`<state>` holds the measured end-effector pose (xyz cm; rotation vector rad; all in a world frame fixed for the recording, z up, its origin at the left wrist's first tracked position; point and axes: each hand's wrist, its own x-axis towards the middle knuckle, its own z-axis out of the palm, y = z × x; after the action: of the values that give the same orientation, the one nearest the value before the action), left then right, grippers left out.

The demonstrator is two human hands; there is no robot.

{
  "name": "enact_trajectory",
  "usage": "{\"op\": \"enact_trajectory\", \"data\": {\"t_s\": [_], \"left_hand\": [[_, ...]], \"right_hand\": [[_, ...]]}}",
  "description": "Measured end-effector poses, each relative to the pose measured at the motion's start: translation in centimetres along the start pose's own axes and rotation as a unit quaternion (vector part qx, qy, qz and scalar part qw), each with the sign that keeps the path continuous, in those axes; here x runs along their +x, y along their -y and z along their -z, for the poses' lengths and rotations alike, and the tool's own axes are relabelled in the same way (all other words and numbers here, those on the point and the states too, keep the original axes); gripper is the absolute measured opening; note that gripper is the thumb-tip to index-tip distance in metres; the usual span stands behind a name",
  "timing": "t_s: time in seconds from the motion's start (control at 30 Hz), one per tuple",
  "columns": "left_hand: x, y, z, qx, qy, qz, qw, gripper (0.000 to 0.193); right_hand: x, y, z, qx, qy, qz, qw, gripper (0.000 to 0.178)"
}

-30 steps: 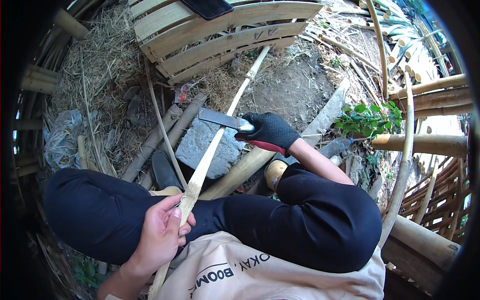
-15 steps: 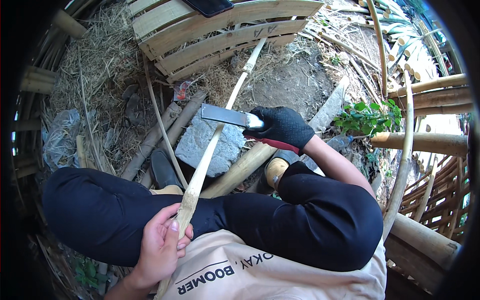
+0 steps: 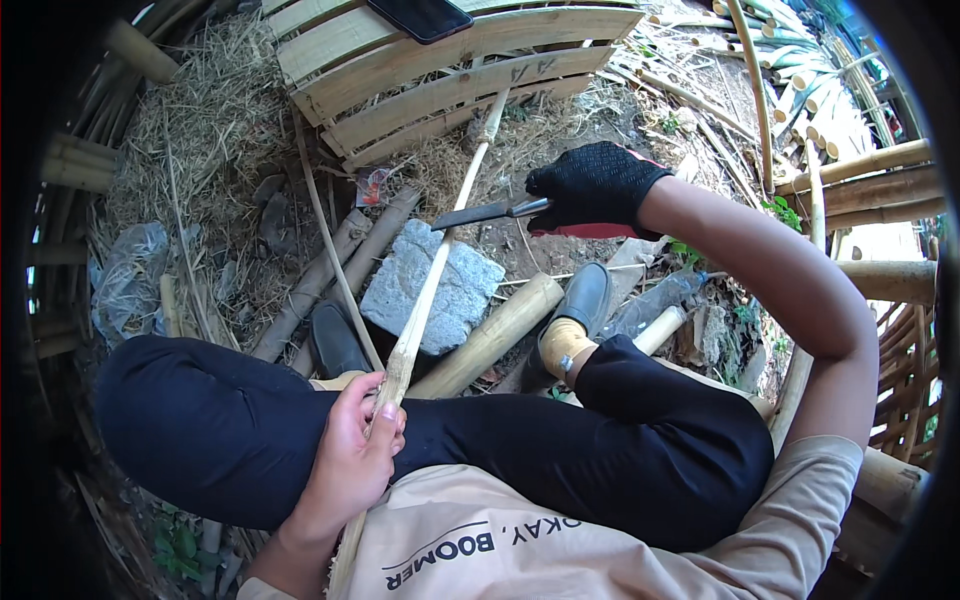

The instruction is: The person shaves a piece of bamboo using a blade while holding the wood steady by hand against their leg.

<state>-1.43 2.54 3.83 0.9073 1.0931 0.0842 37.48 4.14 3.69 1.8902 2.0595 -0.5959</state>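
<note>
My bare left hand (image 3: 358, 448) is closed around the near part of a long pale bamboo strip (image 3: 437, 270), over my lap. The strip slants away from me across a grey stone block (image 3: 432, 287); its far end lies by the wooden slats. A black and red glove covers my right hand (image 3: 598, 190), which grips a knife (image 3: 478, 214) by its handle. Its narrow, square-ended blade lies across the strip above the stone's far edge, seen nearly edge-on. The fingers hide most of the handle.
A slatted wooden crate (image 3: 470, 75) stands ahead, with a dark phone (image 3: 425, 15) on top. Bamboo poles (image 3: 500, 325) lie around the stone between my shoes. Clear plastic (image 3: 130, 275) sits at left, cut bamboo (image 3: 800, 75) is piled far right, and straw covers the ground.
My right hand has moved away from me and slightly right, and the blade has turned from flat-on to nearly edge-on. My left hand and the strip have shifted a little forward and right.
</note>
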Motion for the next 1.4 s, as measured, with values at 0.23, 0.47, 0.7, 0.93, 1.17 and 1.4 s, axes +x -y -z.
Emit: {"op": "enact_trajectory", "data": {"t_s": [0.23,0.47,0.7,0.93,1.17,1.4], "left_hand": [[-0.3,-2.9,-1.4,0.665,-0.08,-0.173,0.722,0.068],[0.2,-1.2,-0.5,0.635,-0.091,-0.236,0.73,0.066],[-1.4,-4.5,0.0,0.651,-0.054,-0.269,0.708,0.071],[0.1,-1.6,-0.8,0.736,-0.04,-0.229,0.636,0.067],[0.8,-1.1,-1.7,0.705,-0.046,-0.217,0.673,0.082],[1.4,-0.8,-1.7,0.727,-0.072,-0.183,0.658,0.077]], "right_hand": [[1.1,0.4,-5.9,0.156,-0.016,-0.057,0.986,0.059],[2.0,1.2,-6.7,0.211,0.005,-0.066,0.975,0.063],[2.4,1.4,-6.8,0.239,-0.012,-0.055,0.969,0.062],[3.2,2.5,-7.2,0.251,-0.01,-0.055,0.966,0.067],[4.3,2.8,-7.8,0.248,0.036,-0.061,0.966,0.069],[5.5,3.3,-8.2,0.297,0.026,-0.051,0.953,0.049]]}}
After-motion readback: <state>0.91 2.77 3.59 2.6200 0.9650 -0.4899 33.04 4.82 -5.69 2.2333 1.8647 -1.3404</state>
